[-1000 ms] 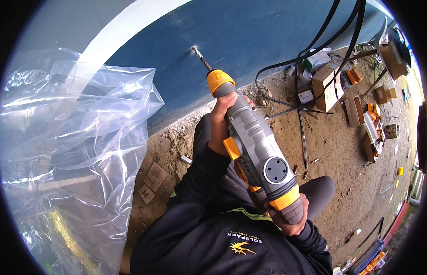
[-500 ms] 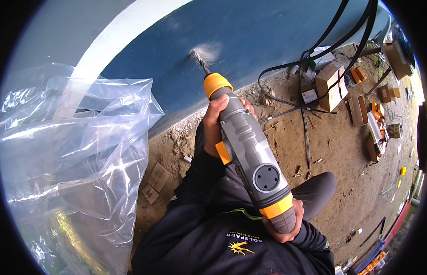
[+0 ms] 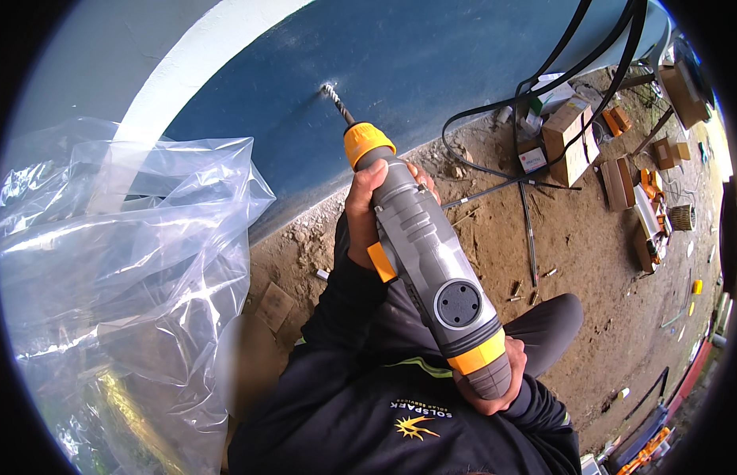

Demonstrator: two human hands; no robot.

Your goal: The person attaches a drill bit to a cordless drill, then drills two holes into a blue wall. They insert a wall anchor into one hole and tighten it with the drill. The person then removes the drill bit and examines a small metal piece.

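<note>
Dust that puffed at the wall half a second ago has cleared. Nearest, the right hand [image 3: 495, 380] wraps the rear of the grey-and-orange hammer drill [image 3: 432, 265]; the left hand [image 3: 364, 214] clasps its barrel. Beyond, the bit [image 3: 335, 101] sits in a started hole in the blue wall [image 3: 463, 63], seemingly still shallow.

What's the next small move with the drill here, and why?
Probably keep pressing straight in: the bit tip sits at a small pale hole in the blue wall, most of it exposed. The left hand and right hand both grip the drill.
</note>
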